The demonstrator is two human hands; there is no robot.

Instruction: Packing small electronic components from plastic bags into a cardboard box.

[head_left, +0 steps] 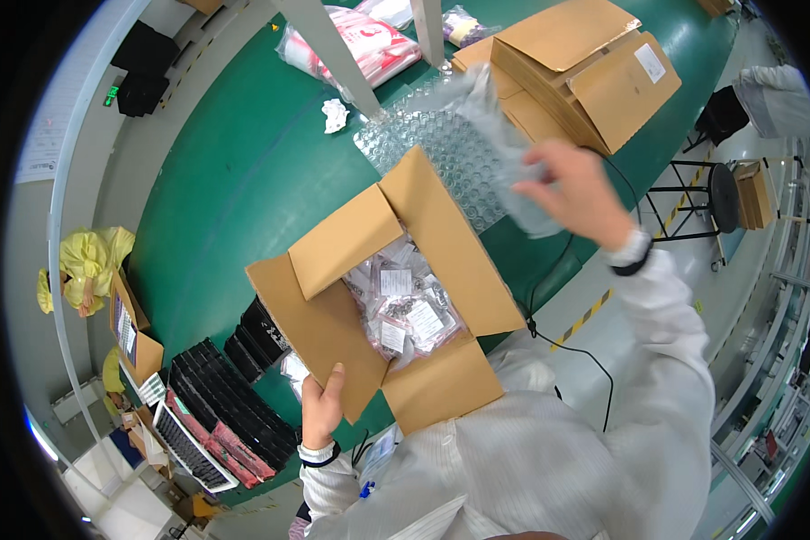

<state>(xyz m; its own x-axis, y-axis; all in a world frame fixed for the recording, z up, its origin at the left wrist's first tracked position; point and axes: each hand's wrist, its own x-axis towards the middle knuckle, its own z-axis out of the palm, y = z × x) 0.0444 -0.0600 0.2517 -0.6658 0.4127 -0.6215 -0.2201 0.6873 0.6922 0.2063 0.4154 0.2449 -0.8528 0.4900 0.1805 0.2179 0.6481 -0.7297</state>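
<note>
An open cardboard box sat on the green tabletop, near the person, with all four flaps folded outward. Inside lay a heap of small clear bags with white labels, each holding dark little parts.

The left hand was closed on the edge of the box's near-left flap, thumb on top and fingers curled underneath. The right hand was raised to the right of the box and a little farther off, fingers pinched shut on a crumpled sheet of clear bubble wrap. The sheet hung from that grip and trailed away to the far left, where more of it spread flat on the tabletop just beyond the box's far flap.

Farther off on the right lay a stack of flat brown cartons. At the far edge, a clear bag with red and white contents rested beside a grey post, and a crumpled scrap of white paper lay near it. To the left of the box, at the near rim of the tabletop, stood black trays stacked on edge. Another person in a yellow coat was at the far left, off the tabletop, and a black stool stood on the floor to the right.
</note>
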